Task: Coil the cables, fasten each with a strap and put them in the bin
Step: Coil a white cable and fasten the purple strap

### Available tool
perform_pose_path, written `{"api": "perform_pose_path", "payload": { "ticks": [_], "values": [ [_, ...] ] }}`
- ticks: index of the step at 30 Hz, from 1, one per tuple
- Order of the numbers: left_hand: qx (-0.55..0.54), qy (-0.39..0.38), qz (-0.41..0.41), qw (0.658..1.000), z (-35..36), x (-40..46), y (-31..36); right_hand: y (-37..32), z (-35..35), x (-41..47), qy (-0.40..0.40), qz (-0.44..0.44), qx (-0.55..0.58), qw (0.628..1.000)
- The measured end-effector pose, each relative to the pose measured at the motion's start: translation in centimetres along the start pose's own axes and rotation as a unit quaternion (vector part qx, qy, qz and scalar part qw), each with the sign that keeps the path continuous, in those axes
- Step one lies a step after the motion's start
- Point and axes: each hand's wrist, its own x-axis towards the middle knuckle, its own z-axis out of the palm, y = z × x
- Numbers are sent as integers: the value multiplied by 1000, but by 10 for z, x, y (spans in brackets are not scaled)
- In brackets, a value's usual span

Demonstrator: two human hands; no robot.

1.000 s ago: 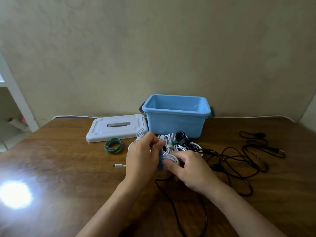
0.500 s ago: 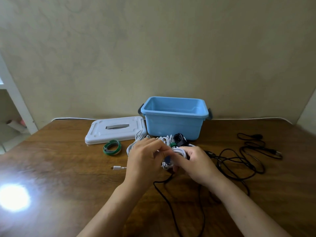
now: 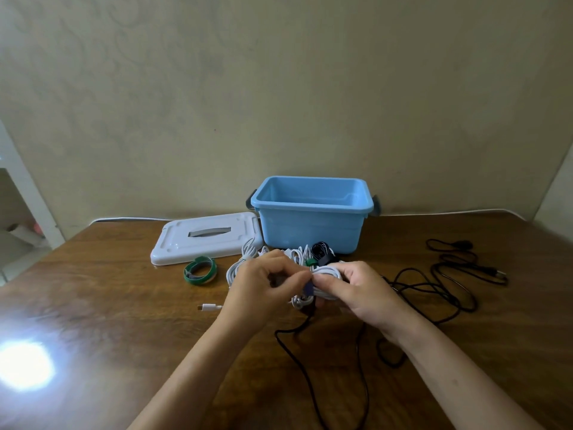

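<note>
Setting: plain beige wall behind a brown wooden table (image 3: 102, 311); bright glare patch near the left edge.
Bin: one, light blue (image 3: 311, 223), open-topped, at the middle of the far edge; nothing visible inside.
Lid: one, white (image 3: 206, 240), flat on the table just left of the bin.
Strap roll: one, green (image 3: 199, 270), near the lid's front edge.
White cable in hand: one coiled bundle (image 3: 325, 282), held above the table's middle, just in front of the bin; long axis running left to right.
Strap on it: one, dark blue (image 3: 308, 288), wrapped across the bundle at its left end.
Left hand (image 3: 263, 287): fingers curled, pinching at the blue strap.
Right hand (image 3: 362, 291): fingers curled round the white bundle, thumb on top.
Other bundles: small heap of white coils (image 3: 248, 259) and a dark coil (image 3: 319, 249) between the hands and the bin, one with a green strap (image 3: 310, 262); exact count unclear.
Loose white plug end (image 3: 209, 307): lying left of the left hand, pointing toward the left edge.
Loose black cables: a tangle (image 3: 434, 290) toward the right edge, another strand (image 3: 297, 361) toward the near edge; count unclear.
</note>
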Motion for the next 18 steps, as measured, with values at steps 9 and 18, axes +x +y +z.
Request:
{"api": "perform_pose_path", "payload": {
  "ticks": [9,18],
  "values": [
    [29,-102,-47,993,-9,3,4,1,-7,0,-17,-91,-85,992],
    [170,-143,21,975,-7,1,10,6,-7,2,-5,-86,-141,986]
  ]
}}
